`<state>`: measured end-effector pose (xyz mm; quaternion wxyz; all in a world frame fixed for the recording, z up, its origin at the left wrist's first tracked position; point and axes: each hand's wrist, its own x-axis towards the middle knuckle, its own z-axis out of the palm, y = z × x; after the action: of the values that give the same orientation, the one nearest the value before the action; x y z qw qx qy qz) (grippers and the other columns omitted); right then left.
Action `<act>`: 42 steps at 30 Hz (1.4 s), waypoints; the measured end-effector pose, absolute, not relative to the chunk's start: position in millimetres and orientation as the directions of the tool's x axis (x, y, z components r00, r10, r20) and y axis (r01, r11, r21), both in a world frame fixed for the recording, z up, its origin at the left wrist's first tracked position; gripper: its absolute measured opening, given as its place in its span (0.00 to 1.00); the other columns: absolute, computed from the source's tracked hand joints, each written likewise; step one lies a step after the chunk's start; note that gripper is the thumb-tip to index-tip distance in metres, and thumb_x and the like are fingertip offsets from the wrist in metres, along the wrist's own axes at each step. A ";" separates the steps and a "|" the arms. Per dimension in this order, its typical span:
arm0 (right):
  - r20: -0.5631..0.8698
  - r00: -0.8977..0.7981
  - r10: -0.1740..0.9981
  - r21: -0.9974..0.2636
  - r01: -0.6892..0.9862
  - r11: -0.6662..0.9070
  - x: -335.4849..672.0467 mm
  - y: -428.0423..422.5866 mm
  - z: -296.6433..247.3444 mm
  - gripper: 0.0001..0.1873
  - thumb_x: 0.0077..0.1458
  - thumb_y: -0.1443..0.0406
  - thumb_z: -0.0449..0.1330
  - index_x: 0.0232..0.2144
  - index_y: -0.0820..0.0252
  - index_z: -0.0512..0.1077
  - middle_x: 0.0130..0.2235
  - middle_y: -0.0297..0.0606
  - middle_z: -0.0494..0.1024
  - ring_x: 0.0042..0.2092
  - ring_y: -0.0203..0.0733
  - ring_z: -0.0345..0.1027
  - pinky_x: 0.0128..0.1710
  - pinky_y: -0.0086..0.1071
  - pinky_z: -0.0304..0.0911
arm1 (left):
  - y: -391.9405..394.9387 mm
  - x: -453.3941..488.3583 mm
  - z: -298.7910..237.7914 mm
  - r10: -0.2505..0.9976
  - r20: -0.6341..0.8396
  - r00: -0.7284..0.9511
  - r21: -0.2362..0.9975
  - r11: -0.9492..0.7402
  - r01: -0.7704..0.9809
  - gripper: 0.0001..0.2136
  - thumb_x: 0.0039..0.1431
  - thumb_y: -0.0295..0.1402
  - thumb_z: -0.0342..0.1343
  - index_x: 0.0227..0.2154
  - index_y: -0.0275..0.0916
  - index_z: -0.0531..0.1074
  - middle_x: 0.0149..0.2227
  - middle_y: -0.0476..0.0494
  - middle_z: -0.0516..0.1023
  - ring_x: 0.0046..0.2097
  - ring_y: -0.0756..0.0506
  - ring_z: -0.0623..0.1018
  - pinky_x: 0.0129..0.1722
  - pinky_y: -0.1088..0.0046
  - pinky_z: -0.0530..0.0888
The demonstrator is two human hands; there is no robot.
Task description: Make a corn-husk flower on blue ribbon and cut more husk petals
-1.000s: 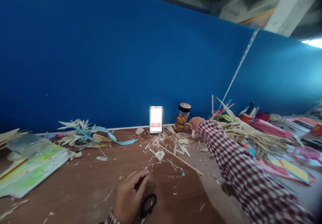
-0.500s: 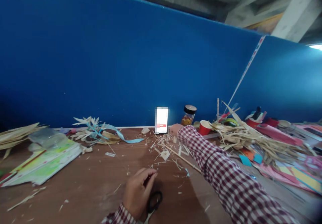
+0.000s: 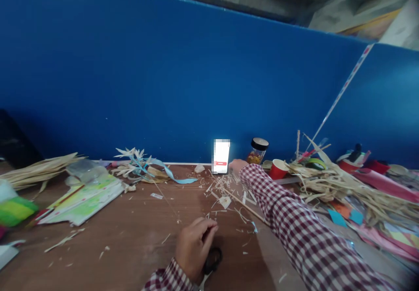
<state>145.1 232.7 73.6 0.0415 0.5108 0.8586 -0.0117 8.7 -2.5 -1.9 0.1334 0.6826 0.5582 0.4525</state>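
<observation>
My left hand point(image 3: 196, 244) rests low over the table with fingers curled and the thumb tip pressed to them. Whatever it may pinch is too small to make out. Beside and partly beneath it lie scissors point(image 3: 213, 260) with dark handles. My right hand point(image 3: 238, 167) reaches far forward, closed, at the pile of pale shavings point(image 3: 222, 181); its fingertips and anything in them are hidden. Just left of it a lit phone point(image 3: 222, 156) stands upright against the blue wall. A thin stick point(image 3: 245, 205) slants under my right forearm.
A dark-lidded jar point(image 3: 258, 150) and a red cup point(image 3: 278, 169) stand right of my right hand. Dried husk strips point(image 3: 340, 186) heap up farther right. At left are a pale husk flower point(image 3: 137, 162), blue ribbon point(image 3: 178, 178), a clear plastic container point(image 3: 87, 172) and painted paper point(image 3: 94, 199).
The view has swung slightly left, so everything sits farther right in the picture. Both hands keep nearly the same pose and place on the table.
</observation>
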 end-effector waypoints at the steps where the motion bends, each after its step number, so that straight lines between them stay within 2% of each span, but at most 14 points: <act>1: -0.112 -0.460 0.881 0.038 0.884 0.467 146.1 232.4 73.0 0.13 0.57 0.63 0.52 0.44 0.60 0.65 0.46 0.40 0.68 0.43 0.40 0.65 0.41 0.39 0.64 | -2.6 9.0 -1.6 0.885 0.464 -0.033 0.692 -0.339 0.637 0.08 0.55 0.31 0.49 0.30 0.41 0.73 0.29 0.46 0.76 0.32 0.48 0.75 0.31 0.75 0.71; 4: -0.169 -0.390 0.905 0.103 0.906 0.410 148.2 230.5 75.2 0.14 0.57 0.63 0.52 0.45 0.62 0.65 0.46 0.41 0.68 0.42 0.40 0.66 0.41 0.39 0.64 | -2.1 9.8 -1.3 0.895 0.446 -0.031 0.704 -0.329 0.629 0.08 0.55 0.30 0.49 0.30 0.41 0.73 0.29 0.46 0.76 0.32 0.49 0.75 0.32 0.75 0.70; 8: -0.164 -0.363 0.917 0.126 0.914 0.385 143.9 221.0 82.8 0.13 0.57 0.62 0.52 0.43 0.64 0.66 0.43 0.40 0.70 0.41 0.40 0.66 0.40 0.39 0.64 | -1.7 10.9 -0.7 0.890 0.455 -0.032 0.702 -0.336 0.628 0.08 0.55 0.30 0.48 0.30 0.41 0.73 0.29 0.46 0.76 0.32 0.49 0.74 0.32 0.75 0.70; 13: -0.105 -0.531 0.841 0.026 0.844 0.536 128.1 188.4 84.8 0.10 0.55 0.62 0.52 0.34 0.59 0.72 0.38 0.41 0.74 0.40 0.43 0.67 0.37 0.33 0.60 | -3.6 11.4 2.3 0.881 0.473 -0.026 0.682 -0.348 0.643 0.09 0.56 0.31 0.48 0.31 0.40 0.73 0.29 0.45 0.76 0.31 0.48 0.74 0.31 0.74 0.70; 16: -0.046 -0.618 0.785 -0.038 0.786 0.617 126.5 160.1 84.1 0.09 0.54 0.62 0.53 0.34 0.54 0.73 0.38 0.36 0.75 0.41 0.42 0.67 0.37 0.31 0.58 | -3.6 10.0 3.4 0.872 0.487 -0.045 0.678 -0.345 0.649 0.09 0.56 0.31 0.47 0.30 0.40 0.73 0.28 0.44 0.75 0.31 0.48 0.74 0.31 0.74 0.70; 20: 0.029 -0.633 0.773 -0.086 0.769 0.633 145.1 117.5 86.5 0.11 0.55 0.61 0.50 0.34 0.53 0.72 0.35 0.35 0.76 0.37 0.41 0.67 0.34 0.30 0.56 | -1.9 7.7 2.9 0.860 0.506 -0.066 0.688 -0.356 0.633 0.11 0.57 0.32 0.45 0.32 0.39 0.73 0.30 0.43 0.76 0.33 0.47 0.75 0.33 0.72 0.71; 22: 0.120 -0.609 0.784 -0.157 0.768 0.621 159.8 93.7 85.8 0.12 0.56 0.62 0.49 0.31 0.54 0.71 0.33 0.35 0.76 0.35 0.40 0.67 0.32 0.29 0.55 | -1.2 7.5 1.6 0.858 0.507 -0.087 0.698 -0.350 0.624 0.11 0.57 0.33 0.45 0.34 0.39 0.73 0.32 0.42 0.77 0.35 0.46 0.75 0.34 0.70 0.71; 24: 0.213 -0.564 0.798 -0.288 0.744 0.602 174.0 68.6 80.5 0.12 0.56 0.62 0.48 0.29 0.55 0.71 0.30 0.35 0.75 0.32 0.38 0.66 0.30 0.28 0.55 | -1.0 7.8 0.0 0.862 0.494 -0.111 0.719 -0.333 0.610 0.11 0.57 0.33 0.44 0.36 0.39 0.72 0.33 0.42 0.77 0.34 0.46 0.76 0.34 0.70 0.72; 26: 0.224 -0.515 0.828 -0.390 0.731 0.560 185.5 43.9 69.9 0.13 0.56 0.63 0.47 0.27 0.56 0.70 0.26 0.34 0.74 0.29 0.37 0.66 0.29 0.27 0.55 | -1.2 8.1 -0.9 0.874 0.467 -0.133 0.750 -0.312 0.582 0.12 0.58 0.33 0.43 0.39 0.39 0.71 0.32 0.43 0.77 0.32 0.47 0.76 0.33 0.70 0.72; 31: 0.182 -0.368 0.912 -0.543 0.736 0.405 198.7 -4.2 35.5 0.11 0.54 0.64 0.49 0.26 0.57 0.70 0.25 0.33 0.74 0.29 0.37 0.66 0.28 0.27 0.55 | -0.9 5.4 0.4 0.869 0.423 -0.258 0.828 -0.255 0.500 0.16 0.59 0.34 0.40 0.44 0.36 0.67 0.32 0.42 0.76 0.27 0.49 0.75 0.31 0.70 0.73; 34: 0.156 -0.316 0.936 -0.589 0.731 0.345 198.7 -20.1 25.1 0.11 0.54 0.64 0.49 0.26 0.57 0.70 0.25 0.33 0.74 0.29 0.37 0.67 0.29 0.26 0.56 | 0.0 2.9 1.3 0.843 0.424 -0.331 0.849 -0.243 0.469 0.17 0.59 0.35 0.40 0.46 0.35 0.66 0.34 0.40 0.76 0.28 0.48 0.76 0.31 0.69 0.73; 37: 0.172 -0.276 0.946 -0.570 0.755 0.324 196.1 -26.8 23.1 0.10 0.53 0.65 0.50 0.26 0.57 0.71 0.27 0.33 0.74 0.30 0.37 0.67 0.30 0.26 0.56 | 0.2 1.2 2.0 0.817 0.442 -0.370 0.853 -0.255 0.455 0.17 0.59 0.35 0.40 0.48 0.35 0.63 0.37 0.39 0.75 0.30 0.47 0.76 0.32 0.68 0.73; 42: 0.241 -0.217 0.946 -0.591 0.740 0.321 193.5 -27.0 13.7 0.10 0.53 0.66 0.50 0.26 0.57 0.70 0.28 0.34 0.74 0.31 0.37 0.67 0.30 0.26 0.57 | 0.7 -1.1 3.5 0.694 0.508 -0.511 0.854 -0.328 0.403 0.20 0.59 0.34 0.41 0.53 0.35 0.56 0.45 0.34 0.70 0.42 0.44 0.73 0.42 0.65 0.70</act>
<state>193.5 -27.0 13.7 -0.2887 0.5550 0.7596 -0.1779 -1.1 0.7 3.5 0.1105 0.4822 0.5688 0.6570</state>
